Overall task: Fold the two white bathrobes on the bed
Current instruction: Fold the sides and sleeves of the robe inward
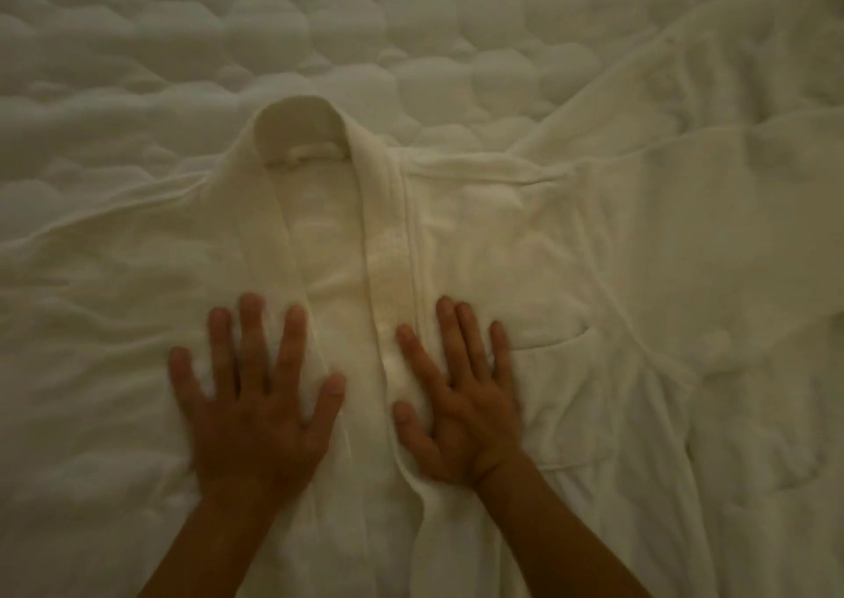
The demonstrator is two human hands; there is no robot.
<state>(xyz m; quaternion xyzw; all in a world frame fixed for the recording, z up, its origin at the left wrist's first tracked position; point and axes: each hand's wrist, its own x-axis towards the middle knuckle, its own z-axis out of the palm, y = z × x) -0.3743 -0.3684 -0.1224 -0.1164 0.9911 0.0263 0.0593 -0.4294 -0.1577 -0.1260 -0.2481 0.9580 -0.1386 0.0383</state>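
Note:
A white bathrobe [525, 241] lies spread front-up on the bed, its collar [299, 134] pointing away from me and a chest pocket [555, 392] on the right panel. My left hand [255, 405] rests flat, fingers apart, on the left front panel beside the lapel. My right hand [461, 405] presses flat on the right panel next to the lapel band. Neither hand grips any cloth. The right sleeve [712, 109] stretches off to the upper right. More white cloth at the far right may be a second robe; I cannot tell.
The quilted white mattress cover [228, 26] fills the far side and left of the view. Rumpled white fabric [776, 369] covers the right side. The light is dim.

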